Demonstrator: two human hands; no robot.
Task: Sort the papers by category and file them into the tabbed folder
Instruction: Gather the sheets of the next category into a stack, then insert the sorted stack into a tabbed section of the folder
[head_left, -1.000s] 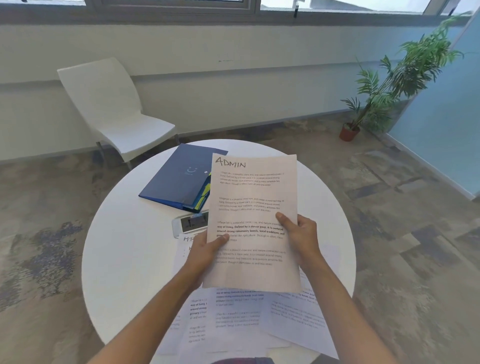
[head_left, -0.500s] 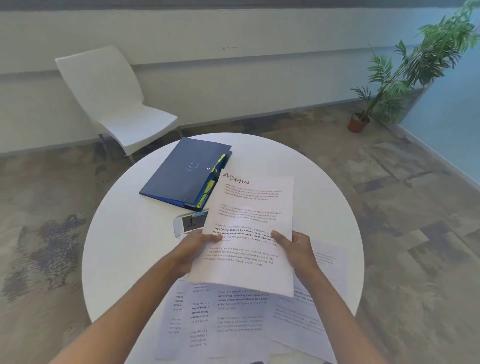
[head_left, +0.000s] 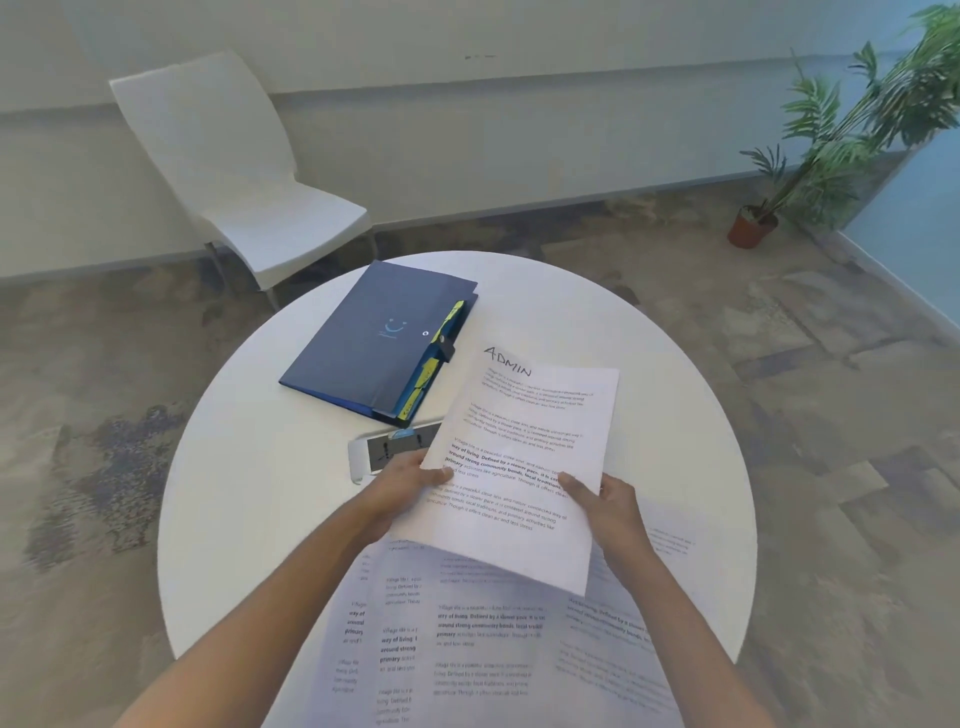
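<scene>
A printed sheet headed "ADMIN" (head_left: 524, 457) is held low over the round white table (head_left: 249, 493), tilted to the right. My left hand (head_left: 402, 480) grips its left edge and my right hand (head_left: 605, 501) grips its right edge. Behind it, a closed blue tabbed folder (head_left: 379, 338) with yellow tabs along its right side lies on the table. Several more printed papers (head_left: 467, 644) are spread on the near part of the table under my arms.
A white phone (head_left: 382, 452) lies between the folder and my left hand, partly hidden by the sheet. A white chair (head_left: 244, 171) stands behind the table on the left. A potted plant (head_left: 831, 145) stands at the far right wall.
Both hands have lowered the ADMIN sheet from upright toward the table and shifted it right. The view has tipped downward.
</scene>
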